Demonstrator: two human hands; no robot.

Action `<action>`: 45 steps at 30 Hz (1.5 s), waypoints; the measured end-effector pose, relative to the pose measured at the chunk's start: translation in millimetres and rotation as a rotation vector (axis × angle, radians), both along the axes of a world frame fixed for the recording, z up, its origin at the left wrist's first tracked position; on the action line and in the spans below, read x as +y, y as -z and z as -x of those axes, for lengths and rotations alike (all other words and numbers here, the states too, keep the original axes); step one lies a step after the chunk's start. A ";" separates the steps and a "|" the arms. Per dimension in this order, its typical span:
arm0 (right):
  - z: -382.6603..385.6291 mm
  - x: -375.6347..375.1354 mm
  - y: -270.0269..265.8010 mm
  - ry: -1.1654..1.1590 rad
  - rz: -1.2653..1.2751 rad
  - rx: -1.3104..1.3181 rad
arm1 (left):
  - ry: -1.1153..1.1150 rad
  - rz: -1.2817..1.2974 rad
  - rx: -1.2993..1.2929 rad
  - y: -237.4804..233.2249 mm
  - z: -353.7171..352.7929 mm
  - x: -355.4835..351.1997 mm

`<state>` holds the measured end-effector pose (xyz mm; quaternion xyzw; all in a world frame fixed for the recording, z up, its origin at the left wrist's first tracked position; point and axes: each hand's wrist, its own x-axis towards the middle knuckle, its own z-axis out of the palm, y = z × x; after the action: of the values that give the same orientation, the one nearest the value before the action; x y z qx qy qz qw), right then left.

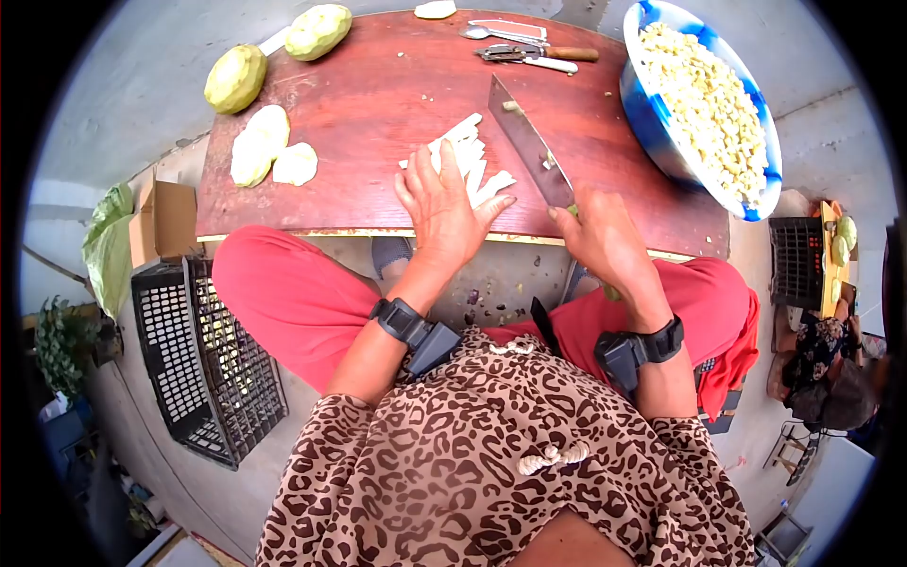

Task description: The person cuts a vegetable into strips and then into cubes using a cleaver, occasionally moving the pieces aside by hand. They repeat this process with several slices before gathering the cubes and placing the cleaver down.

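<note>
My left hand [442, 210] lies flat with spread fingers over a small pile of pale cut vegetable strips [480, 174] near the front of a red wooden table [378, 94]. My right hand [607, 241] is wrapped round the handle of a kitchen knife [529, 142]. The wide blade points away from me, to the right of the strips, with small pale bits stuck on it. On the table's left lie pale cut slices [260, 142]. Beyond them are two whole peeled, yellow-green vegetables, one [235, 79] near the left edge and another [318, 32] farther back.
A blue and white basin [652, 137] heaped with pale diced pieces [704, 109] stands at the table's right. Peelers and knives [529, 55] lie at the back. Black plastic crates [203, 350] sit on the floor at left. Another person [831, 369] is at far right.
</note>
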<state>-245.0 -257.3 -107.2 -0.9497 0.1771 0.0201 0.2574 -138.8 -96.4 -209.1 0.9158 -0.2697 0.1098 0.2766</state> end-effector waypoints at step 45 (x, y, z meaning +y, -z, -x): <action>-4.3 -1.0 4.9 -0.021 -0.020 -0.033 | 0.170 0.106 0.283 -68.8 -88.3 48.7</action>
<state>-240.6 -258.3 -112.2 -0.9491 0.1627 0.0089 0.2696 -50.4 -47.6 -140.3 0.8803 -0.2981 -0.0301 0.3678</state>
